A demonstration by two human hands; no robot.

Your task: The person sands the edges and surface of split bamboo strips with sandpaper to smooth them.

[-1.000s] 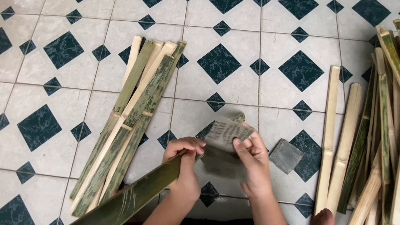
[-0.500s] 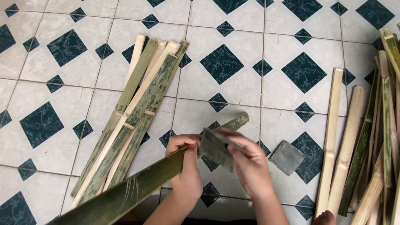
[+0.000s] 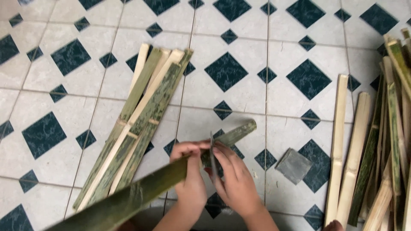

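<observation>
- The tiled floor [image 3: 239,38] is glossy off-white, set with dark marbled teal diamonds, big and small, between thin grey grout lines.
- A loose heap of bamboo slats [image 3: 385,141] lies along the right edge: long flat strips, some pale cream, some mottled green, a few with node ridges.
- A neater bundle of split bamboo [image 3: 141,119] lies diagonally on the left, strips side by side, green skin and creamy inner faces alternating.
- A long green bamboo strip [image 3: 141,194] runs from the lower left corner up to the middle, smooth-skinned and slightly curved across; its far end lies just past the hands.
- The left hand [image 3: 190,179] is clamped around this strip, fingers curled over the top.
- The right hand [image 3: 235,184] is closed on a thin dark sheet [image 3: 212,147], seen edge-on and pressed against the strip.
- A small grey square piece [image 3: 293,166], matte and flat, lies on the floor just right of the hands.
</observation>
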